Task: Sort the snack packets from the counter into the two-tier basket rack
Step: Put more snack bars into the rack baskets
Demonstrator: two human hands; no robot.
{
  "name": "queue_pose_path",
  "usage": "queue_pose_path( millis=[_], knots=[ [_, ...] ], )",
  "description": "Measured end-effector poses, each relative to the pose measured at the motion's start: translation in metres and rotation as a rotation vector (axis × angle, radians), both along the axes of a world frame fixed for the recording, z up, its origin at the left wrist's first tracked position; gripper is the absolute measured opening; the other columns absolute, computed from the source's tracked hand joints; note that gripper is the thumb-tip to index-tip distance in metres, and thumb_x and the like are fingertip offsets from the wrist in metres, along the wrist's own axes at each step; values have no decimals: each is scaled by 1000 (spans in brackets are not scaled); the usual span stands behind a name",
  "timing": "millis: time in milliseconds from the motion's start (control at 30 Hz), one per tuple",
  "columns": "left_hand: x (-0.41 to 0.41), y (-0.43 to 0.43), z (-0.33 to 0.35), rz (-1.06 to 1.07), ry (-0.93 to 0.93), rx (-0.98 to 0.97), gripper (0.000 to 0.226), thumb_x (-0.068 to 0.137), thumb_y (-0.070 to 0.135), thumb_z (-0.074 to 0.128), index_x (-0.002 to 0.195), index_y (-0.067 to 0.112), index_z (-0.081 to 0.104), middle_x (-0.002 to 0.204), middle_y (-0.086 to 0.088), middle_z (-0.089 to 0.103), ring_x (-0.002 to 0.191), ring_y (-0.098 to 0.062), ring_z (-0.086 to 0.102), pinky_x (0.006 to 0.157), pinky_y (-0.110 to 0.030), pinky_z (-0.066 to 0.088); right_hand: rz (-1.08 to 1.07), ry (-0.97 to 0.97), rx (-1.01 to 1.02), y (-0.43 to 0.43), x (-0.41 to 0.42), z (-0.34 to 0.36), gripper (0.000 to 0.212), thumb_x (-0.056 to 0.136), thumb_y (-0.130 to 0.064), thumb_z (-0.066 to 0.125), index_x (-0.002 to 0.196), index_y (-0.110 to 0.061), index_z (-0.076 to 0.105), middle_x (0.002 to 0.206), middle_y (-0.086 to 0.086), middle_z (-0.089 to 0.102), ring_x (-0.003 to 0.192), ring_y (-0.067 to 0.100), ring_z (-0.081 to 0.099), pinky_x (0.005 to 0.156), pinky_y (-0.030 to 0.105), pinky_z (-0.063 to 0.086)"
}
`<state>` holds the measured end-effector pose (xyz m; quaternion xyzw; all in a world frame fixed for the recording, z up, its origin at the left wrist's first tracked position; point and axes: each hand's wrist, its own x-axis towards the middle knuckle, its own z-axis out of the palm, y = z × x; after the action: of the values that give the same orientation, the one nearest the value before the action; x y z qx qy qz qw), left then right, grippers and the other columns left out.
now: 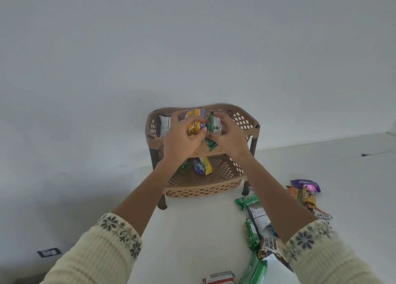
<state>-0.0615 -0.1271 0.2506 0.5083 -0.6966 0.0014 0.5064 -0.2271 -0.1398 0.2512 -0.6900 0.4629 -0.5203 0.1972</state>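
- A person in cream knitted sleeves with a dark flower trim reaches both arms over a tan two-tier basket rack (pixel 246 123) standing on a white counter (pixel 192 230) against a plain wall
- The left hand (pixel 182 136) is over the top basket, fingers closed around a yellow packet (pixel 194 127)
- The right hand (pixel 228 136) is just beside it, fingers pinched on a green packet (pixel 211 124); the two hands almost touch
- A white packet (pixel 164 125) leans at the top basket's left end
- The lower basket holds a blue and yellow packet (pixel 202 165)
- On the counter to the right lie loose snack packets: green ones (pixel 246 200), a purple one (pixel 306 185), salted peanuts (pixel 271 246)
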Motion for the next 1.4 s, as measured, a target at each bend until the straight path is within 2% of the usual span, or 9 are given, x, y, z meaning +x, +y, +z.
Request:
queue_pose_path(
  millis=[100,267,400,600,800,1000,1167,1267,1400],
  knots=[
    [-3,-26,10,10,-56,71,23,84,50,65,107,48,61,135,3,42,82,-2,48,59,-16,40,-6,35,-8,-22,-7,15,56,77,-31,79,127,-26,56,115,-15,61,103,-4,55,89,18,44],
    [-13,-69,16,26,-71,223,30,84,56,63,112,46,62,134,-2,41,102,-20,59,74,-27,46,-22,121,83,-67,-18,29,64,75,-28,80,133,-21,53,124,1,62,108,16,58,90,28,49],
    [-25,-112,15,42,-173,421,45,83,56,66,124,39,60,133,-5,38,109,-25,58,88,-38,49,-47,199,150,-105,-30,33,64,76,-24,79,133,-23,52,119,3,62,92,12,55,64,14,41],
    [-37,-168,5,73,-291,623,43,82,48,71,122,35,61,129,-9,37,108,-32,57,94,-40,47,-17,364,282,-163,-35,22,63,77,-17,74,136,-20,50,129,8,59,112,25,57,88,33,47],
    [-42,-208,-4,70,-387,735,46,84,40,70,127,33,59,126,-10,34,105,-33,55,99,-39,45,10,533,352,-208,-26,3,60,79,-18,70,136,-16,48,132,13,55,118,30,53,93,37,45],
    [-45,-229,-9,70,-442,737,46,86,32,66,131,36,54,131,-12,31,107,-38,57,99,-40,46,-13,571,368,-238,-20,-1,57,82,-11,63,136,-13,47,131,15,57,119,33,53,87,35,44],
    [-48,-232,-12,91,-510,706,60,90,24,58,143,42,40,139,-16,33,115,-43,54,97,-43,45,22,551,395,-244,-22,-5,51,91,-12,55,141,-12,44,141,15,51,128,31,47,106,43,40],
    [-48,-229,-12,124,-543,662,66,89,26,62,148,36,34,147,-15,31,121,-39,52,96,-43,44,31,529,397,-238,-27,-4,48,91,-8,52,139,-11,46,140,14,51,127,30,47,104,42,41],
    [-50,-216,-4,177,-468,573,55,93,23,56,145,28,40,145,-13,36,122,-37,52,94,-44,46,-5,468,349,-219,-35,2,46,89,-6,52,134,-12,52,136,11,56,125,28,50,102,36,43]
  ],
)
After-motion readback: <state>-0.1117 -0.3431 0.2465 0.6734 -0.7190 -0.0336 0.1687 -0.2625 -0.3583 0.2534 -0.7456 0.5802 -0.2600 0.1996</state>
